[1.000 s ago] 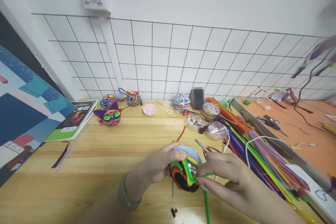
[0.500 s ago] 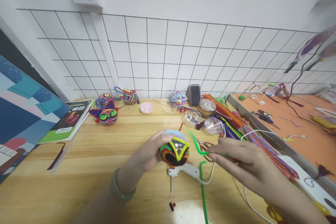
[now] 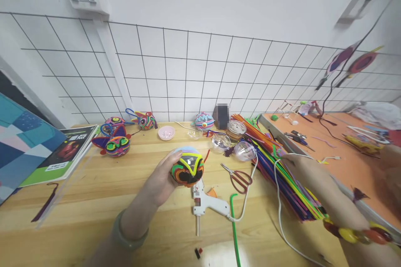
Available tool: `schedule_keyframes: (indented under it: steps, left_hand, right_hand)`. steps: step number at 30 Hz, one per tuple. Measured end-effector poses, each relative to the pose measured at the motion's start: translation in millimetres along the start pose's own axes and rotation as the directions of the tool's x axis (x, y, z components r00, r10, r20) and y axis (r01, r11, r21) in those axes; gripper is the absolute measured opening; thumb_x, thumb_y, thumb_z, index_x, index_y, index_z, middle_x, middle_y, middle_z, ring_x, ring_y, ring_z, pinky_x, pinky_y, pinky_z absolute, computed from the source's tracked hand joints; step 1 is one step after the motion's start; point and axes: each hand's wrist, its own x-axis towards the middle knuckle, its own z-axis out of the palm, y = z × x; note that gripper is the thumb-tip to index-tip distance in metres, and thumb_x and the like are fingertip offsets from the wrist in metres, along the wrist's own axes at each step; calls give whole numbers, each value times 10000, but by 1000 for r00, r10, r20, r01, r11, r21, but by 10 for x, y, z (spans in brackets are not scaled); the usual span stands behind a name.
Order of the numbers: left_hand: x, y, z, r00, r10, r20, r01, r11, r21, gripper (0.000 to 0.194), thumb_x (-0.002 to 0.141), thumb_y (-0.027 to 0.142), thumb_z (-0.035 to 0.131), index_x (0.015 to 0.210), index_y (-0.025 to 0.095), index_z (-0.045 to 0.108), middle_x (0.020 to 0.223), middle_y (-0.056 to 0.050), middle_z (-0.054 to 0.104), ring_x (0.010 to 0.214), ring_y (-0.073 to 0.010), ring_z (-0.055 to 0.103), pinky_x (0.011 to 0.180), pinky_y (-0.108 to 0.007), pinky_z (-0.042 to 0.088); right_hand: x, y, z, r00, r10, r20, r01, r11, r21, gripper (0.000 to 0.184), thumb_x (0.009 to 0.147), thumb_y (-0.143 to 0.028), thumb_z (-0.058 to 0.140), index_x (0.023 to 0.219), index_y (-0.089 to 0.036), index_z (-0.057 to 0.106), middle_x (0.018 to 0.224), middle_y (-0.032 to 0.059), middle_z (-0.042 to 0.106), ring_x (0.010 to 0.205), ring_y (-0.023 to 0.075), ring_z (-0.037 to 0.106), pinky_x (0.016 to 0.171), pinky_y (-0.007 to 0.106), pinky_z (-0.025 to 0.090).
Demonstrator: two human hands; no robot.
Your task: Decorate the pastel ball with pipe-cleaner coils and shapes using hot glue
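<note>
My left hand [image 3: 164, 171] is closed round a ball [image 3: 187, 167] covered in coloured pipe cleaners, with a yellow V, black patches and a light blue top. My right hand [image 3: 293, 164] reaches over the bundle of pipe cleaners [image 3: 285, 183], blurred. A short bent green pipe cleaner [image 3: 274, 150] sticks out at its fingertips and appears pinched there. Below the ball lies a white glue gun [image 3: 209, 204], its nozzle end partly hidden. Red-handled scissors [image 3: 239, 179] rest to the right of the ball. A long green pipe cleaner [image 3: 234, 229] lies near the glue gun.
Finished decorated balls [image 3: 115, 146] stand at the back left beside a magazine [image 3: 67, 154]. Along the back are a pink bowl [image 3: 166, 133], clear plastic half-shells [image 3: 221, 142] and a ribbon spool [image 3: 236, 128]. A white cord [image 3: 278, 208] loops across the right side.
My right hand has moved right and away from the ball, over the pipe cleaner bundle, uncovering the scissors. The ball stays in my left hand; the view has shifted to the right.
</note>
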Motion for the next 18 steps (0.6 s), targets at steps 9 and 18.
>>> schedule_keyframes:
  steps: [9,18]
  left_hand:
    - [25,3,-32,1000,6,-23,-7,1000,-18,273,810,274,591,1037,144,670,1000,-88,723,904,-225,663,778,-330,537]
    - [38,12,-14,997,-20,-78,20,1000,-1,281,816,303,585,1038,150,664,984,-86,720,872,-225,662,718,-329,549]
  right_hand:
    - [190,-346,232,998,60,23,-58,996,-63,358,912,-285,410,1092,-81,644,1159,234,627,1082,348,571,850,429,434]
    - [-586,-1338,435,832,22,554,-60,997,50,257,842,-241,476,650,-192,641,696,87,706,682,232,665,564,273,370]
